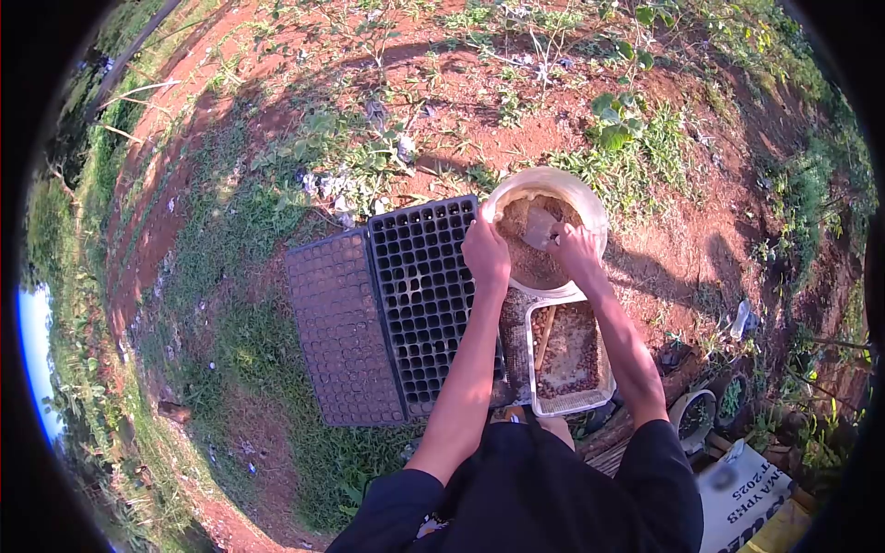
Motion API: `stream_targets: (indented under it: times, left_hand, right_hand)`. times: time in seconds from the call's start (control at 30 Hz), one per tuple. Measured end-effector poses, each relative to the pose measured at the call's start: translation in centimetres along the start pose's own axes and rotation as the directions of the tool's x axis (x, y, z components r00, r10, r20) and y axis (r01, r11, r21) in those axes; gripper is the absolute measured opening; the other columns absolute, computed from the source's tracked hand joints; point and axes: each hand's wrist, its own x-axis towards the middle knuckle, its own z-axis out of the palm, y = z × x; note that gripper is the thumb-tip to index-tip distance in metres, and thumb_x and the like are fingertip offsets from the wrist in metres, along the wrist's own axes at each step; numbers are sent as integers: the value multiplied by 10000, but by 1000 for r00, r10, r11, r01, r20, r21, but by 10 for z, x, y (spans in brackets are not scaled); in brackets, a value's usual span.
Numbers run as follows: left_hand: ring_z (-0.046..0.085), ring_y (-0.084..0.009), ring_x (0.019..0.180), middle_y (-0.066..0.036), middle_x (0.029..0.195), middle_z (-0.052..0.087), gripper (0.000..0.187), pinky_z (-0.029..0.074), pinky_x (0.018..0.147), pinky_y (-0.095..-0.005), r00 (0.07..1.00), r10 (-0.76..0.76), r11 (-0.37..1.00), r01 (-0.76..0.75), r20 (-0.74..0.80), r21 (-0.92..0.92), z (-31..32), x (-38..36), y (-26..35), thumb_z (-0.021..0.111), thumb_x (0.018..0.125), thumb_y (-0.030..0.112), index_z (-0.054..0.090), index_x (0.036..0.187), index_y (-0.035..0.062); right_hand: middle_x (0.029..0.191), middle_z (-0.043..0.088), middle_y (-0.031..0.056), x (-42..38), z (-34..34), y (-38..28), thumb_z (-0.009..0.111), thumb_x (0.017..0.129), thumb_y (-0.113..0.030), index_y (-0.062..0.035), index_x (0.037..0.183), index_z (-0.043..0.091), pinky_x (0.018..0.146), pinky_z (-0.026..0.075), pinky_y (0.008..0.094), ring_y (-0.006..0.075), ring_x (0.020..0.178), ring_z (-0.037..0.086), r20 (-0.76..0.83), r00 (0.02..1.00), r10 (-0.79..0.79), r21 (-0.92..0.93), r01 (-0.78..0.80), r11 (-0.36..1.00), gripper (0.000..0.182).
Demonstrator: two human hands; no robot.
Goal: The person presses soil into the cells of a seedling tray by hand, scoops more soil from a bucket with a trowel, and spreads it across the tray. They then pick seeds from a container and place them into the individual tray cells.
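1. A round, pale bucket (590,198) stood on the red earth ahead of the person, part filled with brownish soil mix (530,263).
2. The left hand (486,251) rested at the bucket's near-left rim, fingers curled down over the edge and into the mix; whether it was gripping anything could not be made out.
3. The right hand (573,249) was inside the bucket, closed on a small scoop (540,226) (grey, its shape blurred) lying on the soil.
4. Just nearer the person, touching the bucket's near side, sat a white rectangular tub (604,392) holding reddish soil and a wooden stick (546,336) laid lengthwise.
5. To the left of the bucket and tub lay a black seedling tray (424,295) with empty cells, and beside it, further left, a second tray (341,332) whose cells looked filled.
6. Around these were grass, weeds and bare red ground (682,267); a printed white sack (742,502) lay at lower right.
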Motion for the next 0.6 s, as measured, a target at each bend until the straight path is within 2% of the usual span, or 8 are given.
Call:
stream_targets:
  times: [0.13,0.2,0.23,0.3,0.33,0.4,0.5,0.6]
  left_hand:
    - [658,-408,883,-209,952,682,337,508,759,-504,1000,15,999,-15,-4,31,3,0,-5,481,977,87,523,1311,82]
    - [657,-409,879,-209,945,681,336,506,755,-506,1000,8,999,-8,0,35,4,0,-4,479,978,88,525,1311,85]
    - [656,-410,876,-210,938,680,336,504,752,-508,1000,1,999,-1,4,40,4,0,-4,477,978,89,526,1311,87]
    - [655,-399,876,-197,929,671,319,509,759,-499,1000,-2,999,2,7,44,4,0,-3,494,970,74,542,1285,66]
    - [654,-387,876,-183,919,661,301,515,766,-490,1000,-11,999,11,11,49,3,0,-2,510,962,58,557,1259,45]
    - [654,-403,869,-202,913,669,314,505,755,-504,1000,-2,999,2,5,44,4,0,-6,498,967,74,537,1278,64]
    - [654,-421,864,-223,904,678,330,496,744,-518,1000,-8,999,7,4,39,9,0,-11,486,972,91,510,1301,82]
    - [654,-425,865,-224,896,680,341,495,744,-520,999,-29,998,28,16,57,12,3,-13,485,973,94,494,1314,86]
  right_hand:
    - [1089,670,189,1,4,-3,695,854,-278,-70,1178,634,1009,429,507,367,1108,602,-33,999,19,77,-16,997,390]
    - [1083,686,206,3,3,-1,696,846,-262,-48,1150,650,950,475,499,381,1081,617,-66,996,59,217,-44,975,374]
    - [1083,686,206,2,2,-1,696,846,-262,-48,1150,650,950,475,499,381,1081,617,-70,996,62,216,-46,975,374]
    - [1025,705,223,1,2,-5,713,826,-226,-32,1099,683,875,522,472,362,980,664,-132,989,70,179,-45,983,336]
    - [1025,705,223,3,4,-2,713,826,-226,-32,1099,683,875,522,472,362,980,664,-135,988,71,183,-46,982,336]
    - [922,712,231,7,10,4,731,812,-202,-30,1077,699,809,553,438,340,854,698,-109,993,36,289,-4,957,317]
    - [839,714,218,9,16,9,741,790,-215,-29,1022,711,770,563,454,359,802,707,-131,991,32,301,9,954,299]
    - [855,711,229,9,17,9,744,787,-215,-27,1037,706,797,557,462,359,813,703,-143,989,31,385,27,922,315]
